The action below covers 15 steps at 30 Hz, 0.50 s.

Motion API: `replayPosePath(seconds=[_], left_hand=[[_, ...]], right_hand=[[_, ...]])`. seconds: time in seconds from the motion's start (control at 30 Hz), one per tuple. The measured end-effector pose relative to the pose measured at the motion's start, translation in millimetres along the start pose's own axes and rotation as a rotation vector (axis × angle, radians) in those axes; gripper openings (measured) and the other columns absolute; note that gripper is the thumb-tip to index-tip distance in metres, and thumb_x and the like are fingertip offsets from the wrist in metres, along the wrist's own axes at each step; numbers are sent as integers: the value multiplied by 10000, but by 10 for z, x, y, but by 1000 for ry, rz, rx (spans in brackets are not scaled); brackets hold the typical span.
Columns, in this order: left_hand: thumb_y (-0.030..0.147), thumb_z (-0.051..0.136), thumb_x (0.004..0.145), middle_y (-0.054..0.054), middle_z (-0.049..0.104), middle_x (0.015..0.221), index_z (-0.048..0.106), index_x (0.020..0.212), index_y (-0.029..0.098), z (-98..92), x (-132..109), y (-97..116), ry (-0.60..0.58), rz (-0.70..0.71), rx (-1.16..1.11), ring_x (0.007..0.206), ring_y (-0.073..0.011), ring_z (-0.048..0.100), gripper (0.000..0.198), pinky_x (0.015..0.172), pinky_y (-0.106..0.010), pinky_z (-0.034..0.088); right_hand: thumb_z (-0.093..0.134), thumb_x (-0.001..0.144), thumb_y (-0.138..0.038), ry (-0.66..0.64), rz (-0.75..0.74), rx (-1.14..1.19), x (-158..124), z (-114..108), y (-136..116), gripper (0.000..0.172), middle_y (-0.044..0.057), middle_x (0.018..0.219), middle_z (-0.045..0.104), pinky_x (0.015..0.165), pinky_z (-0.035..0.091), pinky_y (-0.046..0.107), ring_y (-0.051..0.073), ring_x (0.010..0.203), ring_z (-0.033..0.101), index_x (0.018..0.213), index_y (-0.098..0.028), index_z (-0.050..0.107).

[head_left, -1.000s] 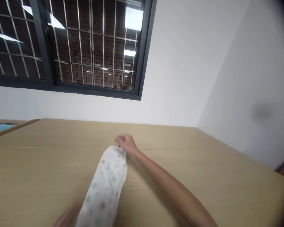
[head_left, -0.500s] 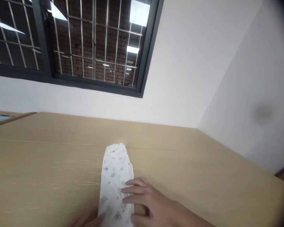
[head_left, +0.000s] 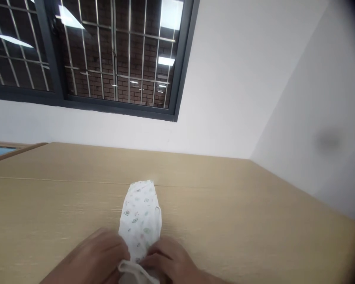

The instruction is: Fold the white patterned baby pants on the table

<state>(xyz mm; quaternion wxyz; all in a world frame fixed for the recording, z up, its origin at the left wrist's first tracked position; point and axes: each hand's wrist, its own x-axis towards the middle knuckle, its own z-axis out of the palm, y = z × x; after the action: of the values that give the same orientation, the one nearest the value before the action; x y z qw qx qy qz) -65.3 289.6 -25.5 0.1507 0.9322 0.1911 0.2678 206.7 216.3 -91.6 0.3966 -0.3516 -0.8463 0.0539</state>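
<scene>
- Here's your folded printed cloth [head_left: 140, 221], a narrow white strip lying on the pale wooden table [head_left: 239, 205], in front of you and left of the middle of the view, its far end reaching the thin seam that crosses the tabletop.
- Small green and grey motifs are scattered over it, and a thin white loop [head_left: 158, 211] curves along its right edge.
- In comes your left hand [head_left: 99, 254] at the near left edge, fingers curled inward and gripping the fabric, the fingertips partly hidden.
- And your right hand [head_left: 173, 258] matches it across the strip, fingers bent and pinching the near right edge.
- Between the two hands, a white strap [head_left: 134, 268] bends in a soft loop at the near end, just beside your left fingers; where its lower part runs, you can't tell, as it leaves the view.
- Beyond the table stands the white wall [head_left: 225, 79], with a dark-framed window [head_left: 177, 106] up on the left, metal bars [head_left: 129, 51] and brickwork [head_left: 103, 88] showing through its glass.
- Far left, a light-blue surface [head_left: 1, 152] sits beside the table's raised edge.
</scene>
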Motion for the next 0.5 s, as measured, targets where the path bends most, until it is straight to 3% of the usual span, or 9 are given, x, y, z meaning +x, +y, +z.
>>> replayPosePath(seconds=[0.13, 0.2, 0.27, 0.37, 0.43, 0.5], left_hand=[[507, 671, 871, -18, 638, 1277, 655, 1232, 313, -414, 274, -182, -374, -214, -254, 1163, -195, 602, 409, 992, -236, 506], [554, 631, 894, -29, 628, 1284, 650, 1237, 289, -569, 400, -355, -527, -329, -336, 1186, -195, 586, 434, 1031, -245, 477], [584, 629, 887, -27, 647, 1190, 669, 1166, 266, -613, 482, -490, -575, -405, -296, 1128, -189, 595, 425, 1000, -248, 474], [612, 755, 764, -27, 626, 1155, 650, 1112, 248, -423, 451, -547, -490, -332, -208, 1112, -209, 572, 514, 1006, -276, 463], [616, 840, 655, -51, 589, 1253, 607, 1174, 252, -169, 332, -509, -400, -180, -231, 1160, -242, 548, 675, 1026, -299, 469], [593, 837, 678, -65, 574, 1285, 580, 1214, 272, 120, 182, -464, -316, -39, -229, 1147, -241, 558, 675, 1002, -301, 491]], right_hand=[[676, 823, -332, 112, 36, 55, 24, 31, 40, 205, 40, 837, 678, 625, 454, 252, 152, 726, 620, 980, -201, 693], [675, 789, -323, 103, 49, 70, -9, 36, 69, 213, 29, 807, 675, 606, 439, 247, 148, 695, 610, 965, -205, 696], [648, 808, -327, 97, 36, 77, -57, 53, 111, 195, 22, 797, 680, 607, 435, 245, 146, 688, 611, 961, -214, 693], [594, 891, -471, 144, 7, 77, -118, 105, 189, 281, 28, 773, 675, 597, 434, 246, 146, 662, 606, 931, -207, 683], [519, 946, -567, 152, 8, 75, -130, 137, 235, 410, 29, 725, 649, 570, 421, 235, 136, 626, 583, 866, -194, 667], [454, 993, -561, 140, 26, 51, -120, 151, 260, 468, 21, 663, 603, 527, 386, 220, 120, 582, 539, 787, -183, 638]])
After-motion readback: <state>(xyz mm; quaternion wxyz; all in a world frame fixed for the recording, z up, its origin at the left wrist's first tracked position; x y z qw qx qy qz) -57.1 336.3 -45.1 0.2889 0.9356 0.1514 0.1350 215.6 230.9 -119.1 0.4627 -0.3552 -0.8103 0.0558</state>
